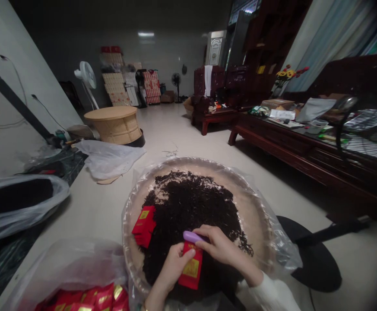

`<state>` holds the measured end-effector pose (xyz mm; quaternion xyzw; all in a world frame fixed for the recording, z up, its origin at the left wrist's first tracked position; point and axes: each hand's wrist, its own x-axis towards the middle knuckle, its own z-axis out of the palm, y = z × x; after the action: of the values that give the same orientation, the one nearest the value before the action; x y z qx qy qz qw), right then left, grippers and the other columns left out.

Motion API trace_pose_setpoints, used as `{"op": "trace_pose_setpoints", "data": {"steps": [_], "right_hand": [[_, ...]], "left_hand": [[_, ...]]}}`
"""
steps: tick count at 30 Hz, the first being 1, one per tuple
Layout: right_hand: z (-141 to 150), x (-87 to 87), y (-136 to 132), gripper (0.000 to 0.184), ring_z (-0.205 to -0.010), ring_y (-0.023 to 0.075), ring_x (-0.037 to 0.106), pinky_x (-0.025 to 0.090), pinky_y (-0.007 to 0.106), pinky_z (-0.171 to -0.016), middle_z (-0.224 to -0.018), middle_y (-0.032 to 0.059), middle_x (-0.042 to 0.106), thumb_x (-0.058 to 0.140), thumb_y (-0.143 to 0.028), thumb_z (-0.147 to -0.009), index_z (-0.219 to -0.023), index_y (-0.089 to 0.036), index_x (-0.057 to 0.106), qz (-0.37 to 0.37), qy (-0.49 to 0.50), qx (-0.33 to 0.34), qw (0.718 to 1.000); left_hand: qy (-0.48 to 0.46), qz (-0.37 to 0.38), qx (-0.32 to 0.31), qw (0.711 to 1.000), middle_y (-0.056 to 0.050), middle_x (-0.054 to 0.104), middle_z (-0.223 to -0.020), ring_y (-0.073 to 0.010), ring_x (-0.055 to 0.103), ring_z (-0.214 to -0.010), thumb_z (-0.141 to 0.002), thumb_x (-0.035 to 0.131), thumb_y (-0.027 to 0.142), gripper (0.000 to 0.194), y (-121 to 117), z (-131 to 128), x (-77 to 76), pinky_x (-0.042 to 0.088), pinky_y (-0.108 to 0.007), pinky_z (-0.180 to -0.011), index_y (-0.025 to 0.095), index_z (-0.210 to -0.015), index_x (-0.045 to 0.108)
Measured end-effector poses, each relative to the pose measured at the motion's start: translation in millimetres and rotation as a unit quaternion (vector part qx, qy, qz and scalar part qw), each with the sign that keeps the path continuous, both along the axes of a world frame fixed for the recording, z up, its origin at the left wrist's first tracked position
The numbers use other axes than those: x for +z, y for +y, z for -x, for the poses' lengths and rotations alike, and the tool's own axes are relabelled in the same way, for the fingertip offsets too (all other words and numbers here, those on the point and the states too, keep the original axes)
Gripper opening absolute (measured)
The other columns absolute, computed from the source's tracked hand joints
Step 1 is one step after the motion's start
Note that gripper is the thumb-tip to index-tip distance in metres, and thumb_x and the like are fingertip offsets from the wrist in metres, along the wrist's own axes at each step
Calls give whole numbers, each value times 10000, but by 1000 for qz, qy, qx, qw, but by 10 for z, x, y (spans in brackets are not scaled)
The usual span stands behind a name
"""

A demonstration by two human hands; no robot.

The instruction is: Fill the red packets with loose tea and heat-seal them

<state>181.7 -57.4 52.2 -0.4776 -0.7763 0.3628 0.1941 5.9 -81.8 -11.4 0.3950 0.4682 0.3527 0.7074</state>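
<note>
A round woven tray (259,207) lined with clear plastic holds a heap of dark loose tea leaves (188,203). My left hand (172,268) is closed on a small red packet with a gold label (191,268), held upright over the leaves. My right hand (220,248) is closed on a purple scoop (193,236) at the packet's mouth. A stack of empty red packets (144,225) lies on the leaves at the tray's left side.
A clear plastic bag with several red packets (87,298) sits at the bottom left. A black stool (308,255) stands right of the tray. A dark wooden bench (305,151) with clutter runs along the right. A round wooden tub (115,123) and a fan (87,77) stand further back.
</note>
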Motion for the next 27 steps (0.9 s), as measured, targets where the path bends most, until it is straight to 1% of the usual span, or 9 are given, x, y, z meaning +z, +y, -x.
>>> {"op": "trace_pose_setpoints", "data": {"steps": [4,6,9,12,16,20,22,24,27], "right_hand": [[-68,2,1,291,-804,197,603,422,261,-698,-946,58,684,676,-229,-760,-1048,-189,689,27,-13,8,1000],[-80,12,2,321,-835,211,612,431,276,-727,-972,70,692,679,-232,-758,-1075,-180,685,34,-12,5,999],[-49,17,5,282,-854,209,621,430,277,-745,-983,70,704,625,-215,-809,-1080,-179,689,31,18,-7,999],[2,-1,7,226,-807,193,614,414,260,-707,-917,56,706,587,-206,-840,-1032,-182,705,12,20,-8,1000],[46,-31,-1,176,-778,181,596,394,247,-686,-854,46,687,590,-207,-846,-976,-182,705,-10,7,-5,1000],[56,-31,-7,138,-763,174,590,390,241,-676,-834,38,674,583,-213,-853,-925,-188,698,-12,8,-1,1000],[54,-21,-7,147,-765,175,593,396,243,-679,-837,40,672,566,-232,-872,-930,-187,694,-12,15,5,1000],[57,-12,-8,169,-762,178,595,400,247,-677,-831,43,672,549,-258,-888,-941,-189,694,-12,18,11,1000],[72,-12,-12,195,-763,188,596,405,257,-677,-821,48,673,545,-273,-892,-977,-190,699,-13,15,13,1000]], "left_hand": [[1,-16,-12,1000,-34,706,-755,-186,624,-706,-599,780,524,500,-4,7,0,448,-272,-665,118,-882,708],[5,-19,-25,1000,-29,705,-742,-187,626,-706,-611,771,524,493,-7,19,9,447,-271,-665,117,-880,708],[19,-9,-28,999,-29,695,-695,-182,622,-666,-602,764,558,511,-15,27,-8,448,-274,-644,107,-832,698],[18,4,-17,1000,-37,697,-688,-185,631,-660,-568,777,580,537,-22,24,-48,462,-286,-652,104,-799,680],[8,10,0,1000,-50,713,-721,-196,647,-678,-524,818,543,556,-28,14,-62,480,-298,-668,108,-834,665],[6,5,8,1000,-64,725,-766,-201,654,-696,-534,819,535,567,-20,-6,-26,491,-300,-676,107,-875,670],[-8,-5,23,1000,-70,729,-803,-211,662,-740,-575,781,573,604,-3,-18,2,494,-297,-689,108,-945,674],[-14,-27,57,998,-76,732,-858,-224,668,-794,-606,751,593,614,24,-24,34,499,-296,-711,124,-992,672],[8,-73,103,992,-84,734,-906,-235,665,-841,-614,754,564,551,68,-19,73,504,-295,-748,142,-963,686]]}}
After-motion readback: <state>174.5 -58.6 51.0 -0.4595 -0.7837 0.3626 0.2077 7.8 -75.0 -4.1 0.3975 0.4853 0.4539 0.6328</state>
